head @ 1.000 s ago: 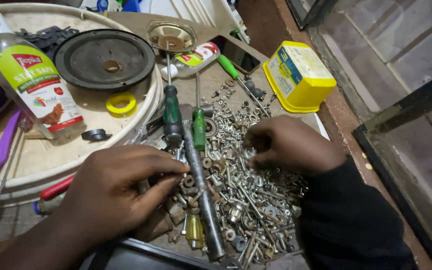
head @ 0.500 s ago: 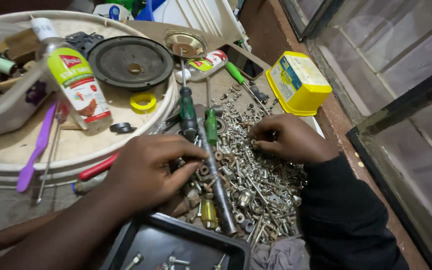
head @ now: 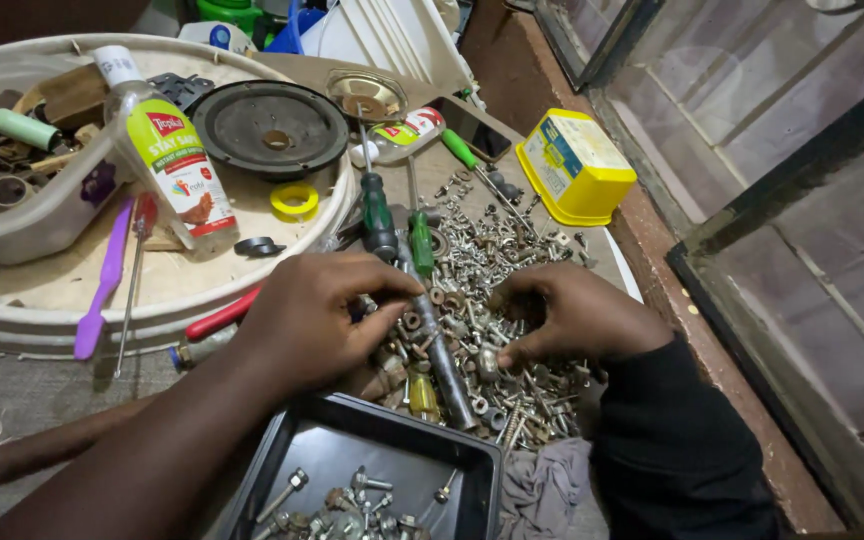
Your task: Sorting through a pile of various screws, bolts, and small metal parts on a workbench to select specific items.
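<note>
— So what covers the surface [head: 42, 400]?

— Grey cloth mostly, with a heap of screws, nuts and bolts [head: 492, 300] spread over it. Both hands are down in that heap. The left hand [head: 317, 320] has its fingertips pinched together at the heap's left edge, though I cannot tell what, if anything, they grasp. The right hand [head: 577, 315] is curled, fingers pressed into the hardware; what it holds is hidden too.

— And around them?

— A black tray [head: 282, 470] with a few bolts sits nearest the person. Green-handled screwdrivers [head: 397, 225] lie across the heap. A round white tub lid [head: 152, 290] carries a bottle [head: 167, 155] and a speaker cone [head: 272, 128]. A yellow box [head: 574, 165] rests by the glass-paned frame [head: 802, 230] on the right.
</note>
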